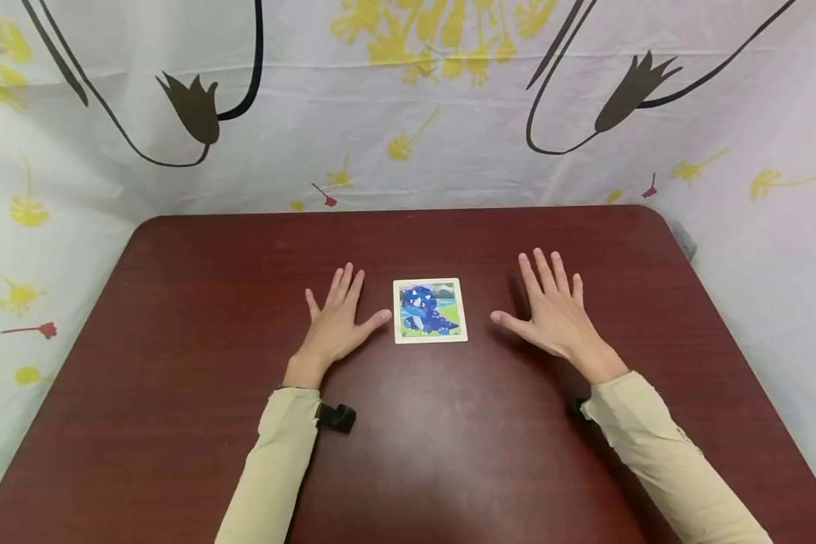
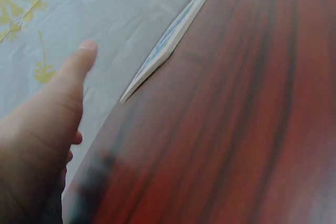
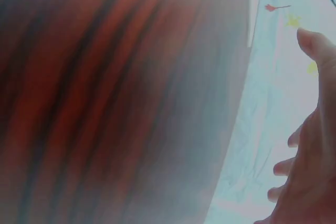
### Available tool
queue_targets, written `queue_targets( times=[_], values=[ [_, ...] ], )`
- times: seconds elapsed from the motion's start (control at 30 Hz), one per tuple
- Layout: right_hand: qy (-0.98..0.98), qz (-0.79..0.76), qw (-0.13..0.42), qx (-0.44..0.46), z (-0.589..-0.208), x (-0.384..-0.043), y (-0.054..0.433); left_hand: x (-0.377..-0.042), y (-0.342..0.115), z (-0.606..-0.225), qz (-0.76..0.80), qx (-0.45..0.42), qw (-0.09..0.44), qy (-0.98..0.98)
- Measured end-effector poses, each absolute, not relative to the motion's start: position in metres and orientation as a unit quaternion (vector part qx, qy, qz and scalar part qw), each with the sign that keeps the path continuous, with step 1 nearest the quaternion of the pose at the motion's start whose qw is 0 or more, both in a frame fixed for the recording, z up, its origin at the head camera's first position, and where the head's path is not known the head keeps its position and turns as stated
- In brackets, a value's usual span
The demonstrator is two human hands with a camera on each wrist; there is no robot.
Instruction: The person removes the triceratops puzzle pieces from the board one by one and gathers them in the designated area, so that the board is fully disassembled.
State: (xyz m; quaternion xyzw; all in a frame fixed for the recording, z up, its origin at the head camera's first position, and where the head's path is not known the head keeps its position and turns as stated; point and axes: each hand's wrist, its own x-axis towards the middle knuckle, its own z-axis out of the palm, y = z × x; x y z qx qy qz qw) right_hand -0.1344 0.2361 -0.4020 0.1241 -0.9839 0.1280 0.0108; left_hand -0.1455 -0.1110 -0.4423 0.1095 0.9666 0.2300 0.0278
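One square picture board (image 1: pixel 430 310), pale-bordered, is lying flat on a dark reddish-brown table (image 1: pixel 415 431), between the two hands and toward the table's far side; its face is showing a blue cartoon dinosaur against green ground, water and hills. One left hand (image 1: pixel 335 326), palm down, is spreading its fingers wide, the thumb pointing toward the board and its tip sitting just beside the board's left edge. One right hand (image 1: pixel 554 316), also palm down, is likewise spreading its fingers wide, its thumb pointing toward the board's right edge from a little farther off; whether either palm is touching the wood cannot be told. Two beige sleeves (image 1: pixel 265 472) are covering the forearms. One black wrist device (image 1: pixel 338 417) is showing at the left cuff; a second dark item (image 1: pixel 578 409), partly hidden, is showing under the right cuff. One white cloth (image 1: pixel 462 128) is hanging behind the table, bearing yellow and red plant motifs and larger dark flower heads on curving stems.
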Motion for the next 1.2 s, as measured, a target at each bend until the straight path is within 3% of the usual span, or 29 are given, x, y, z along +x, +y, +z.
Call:
queue_targets(
  times=[0.17,0.5,1.2],
  values=[
    [-0.974,0.176,0.007,0.143,-0.397,-0.135,0.226,-0.148,-0.09,-0.445,0.243,0.126,0.002,0.962],
    [-0.931,0.241,0.028,0.273,-0.384,-0.139,0.172,-0.138,-0.076,-0.449,0.203,0.115,-0.012,0.972],
    [-0.936,0.163,-0.087,0.299,-0.387,-0.176,0.101,-0.137,-0.076,-0.447,0.201,0.144,-0.004,0.969]
  ],
)
